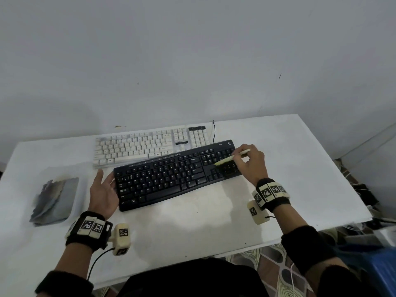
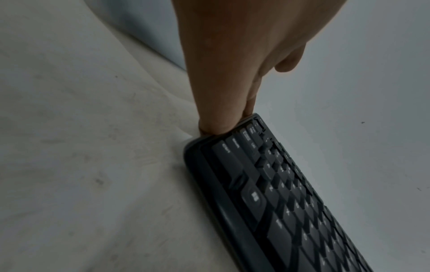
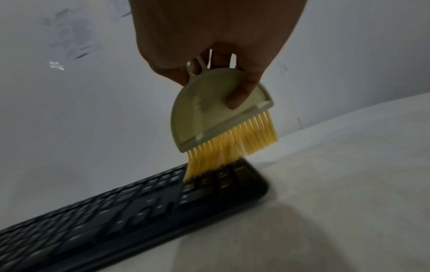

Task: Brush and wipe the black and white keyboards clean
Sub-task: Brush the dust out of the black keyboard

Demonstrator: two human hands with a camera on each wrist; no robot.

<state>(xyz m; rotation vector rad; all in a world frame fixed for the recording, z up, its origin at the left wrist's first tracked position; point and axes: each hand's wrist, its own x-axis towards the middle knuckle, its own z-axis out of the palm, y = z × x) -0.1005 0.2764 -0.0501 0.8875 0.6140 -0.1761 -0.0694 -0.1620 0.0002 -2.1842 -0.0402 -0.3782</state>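
A black keyboard lies slanted across the middle of the white table, and a white keyboard sits just behind it. My right hand grips a small pale-green brush by its handle. Its yellow bristles press onto the number pad at the black keyboard's right end. My left hand rests with straight fingers against the black keyboard's left edge, holding nothing.
A grey cloth lies folded at the table's left side. A black cable runs from the white keyboard toward the wall. The table's right edge drops off to clutter and a patterned floor.
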